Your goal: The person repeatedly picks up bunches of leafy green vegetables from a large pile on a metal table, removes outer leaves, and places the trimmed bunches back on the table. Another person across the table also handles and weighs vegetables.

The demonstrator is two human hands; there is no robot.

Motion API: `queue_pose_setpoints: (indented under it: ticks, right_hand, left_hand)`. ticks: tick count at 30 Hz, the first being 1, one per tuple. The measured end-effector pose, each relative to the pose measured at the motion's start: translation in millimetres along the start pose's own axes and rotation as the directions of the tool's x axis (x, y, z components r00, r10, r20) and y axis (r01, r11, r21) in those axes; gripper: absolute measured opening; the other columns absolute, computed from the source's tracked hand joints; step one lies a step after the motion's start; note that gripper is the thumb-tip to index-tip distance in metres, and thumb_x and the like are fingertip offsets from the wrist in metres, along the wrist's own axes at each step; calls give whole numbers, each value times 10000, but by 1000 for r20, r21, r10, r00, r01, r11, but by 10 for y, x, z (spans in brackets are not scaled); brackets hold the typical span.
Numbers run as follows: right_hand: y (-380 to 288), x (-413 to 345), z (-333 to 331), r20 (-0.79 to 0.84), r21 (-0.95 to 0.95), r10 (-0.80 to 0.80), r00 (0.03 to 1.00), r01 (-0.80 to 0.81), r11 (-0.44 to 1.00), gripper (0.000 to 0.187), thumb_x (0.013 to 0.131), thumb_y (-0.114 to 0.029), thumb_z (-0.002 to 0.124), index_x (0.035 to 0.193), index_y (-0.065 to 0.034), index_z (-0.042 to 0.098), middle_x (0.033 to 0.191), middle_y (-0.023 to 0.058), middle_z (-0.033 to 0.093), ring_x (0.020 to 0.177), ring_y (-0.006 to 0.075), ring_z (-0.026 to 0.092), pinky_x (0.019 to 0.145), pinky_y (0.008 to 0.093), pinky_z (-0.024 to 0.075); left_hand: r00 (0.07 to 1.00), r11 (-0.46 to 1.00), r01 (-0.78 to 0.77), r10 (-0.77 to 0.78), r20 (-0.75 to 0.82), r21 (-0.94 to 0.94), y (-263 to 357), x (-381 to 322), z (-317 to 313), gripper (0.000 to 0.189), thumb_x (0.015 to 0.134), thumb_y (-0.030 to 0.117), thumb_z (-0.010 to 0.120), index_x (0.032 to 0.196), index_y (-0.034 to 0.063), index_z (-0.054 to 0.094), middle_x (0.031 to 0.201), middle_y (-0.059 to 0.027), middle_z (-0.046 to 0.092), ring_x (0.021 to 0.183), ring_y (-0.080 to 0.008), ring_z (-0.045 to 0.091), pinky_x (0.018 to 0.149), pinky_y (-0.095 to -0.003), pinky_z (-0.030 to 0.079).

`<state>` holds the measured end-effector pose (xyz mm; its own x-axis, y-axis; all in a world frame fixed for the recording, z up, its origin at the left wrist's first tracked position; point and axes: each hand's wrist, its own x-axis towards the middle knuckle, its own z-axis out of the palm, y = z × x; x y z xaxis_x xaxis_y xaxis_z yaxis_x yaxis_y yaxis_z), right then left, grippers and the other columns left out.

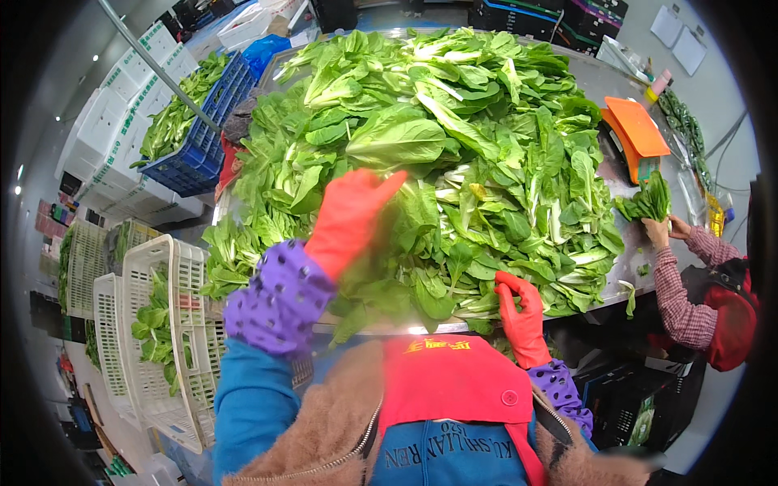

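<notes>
A broad heap of leafy greens with pale stalks [535, 182] covers the metal table before me. My left hand [355, 212], in a red rubber glove, is over the near-left part of the heap, index finger extended toward a large pale-green head [398, 136]. Blurred leaves [371, 273] lie beneath this hand; its palm side is hidden, so a grip cannot be judged. At the heap's near edge, my right hand [524, 316], also red-gloved, has its thumb and fingers bent and apart. Its fingertips are close to the leaves, with nothing visible between them.
White plastic crates [173, 340] with some greens stand at my left. A blue crate of greens [200, 133] is beyond. On the table's right are an orange-topped scale [637, 130] and a co-worker's hands [662, 231] holding a bunch of greens [650, 200].
</notes>
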<state>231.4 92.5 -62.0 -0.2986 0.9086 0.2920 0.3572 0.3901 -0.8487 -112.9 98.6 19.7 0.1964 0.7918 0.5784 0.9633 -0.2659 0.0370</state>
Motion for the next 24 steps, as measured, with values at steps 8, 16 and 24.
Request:
queue_pose_setpoints:
  ticks: [8,16,24]
  right_hand:
    - [-11,-123,15,-2,-12,1,1000,-1,1000,190,879,-1,614,1061,-1,667,940,93,686,798,165,665,756,274,501]
    - [31,-115,103,44,22,31,999,-32,999,188,883,-4,614,1062,-4,672,929,90,689,791,160,663,742,270,501]
    - [-8,-50,249,138,56,1,990,-9,998,207,832,3,642,1034,-11,685,949,134,701,864,268,674,766,329,506]
  left_hand:
    - [998,998,-20,24,57,-63,-123,238,5,216,697,7,673,879,121,682,758,-88,599,755,-244,609,670,-344,486]
    - [994,858,106,-96,47,-502,-196,362,-248,317,704,-66,608,972,80,693,1135,-203,647,1095,-340,610,928,-401,475]
    - [982,993,-84,68,175,83,-164,275,164,269,847,147,536,1093,179,640,1488,-149,382,1397,-362,296,1133,-446,258]
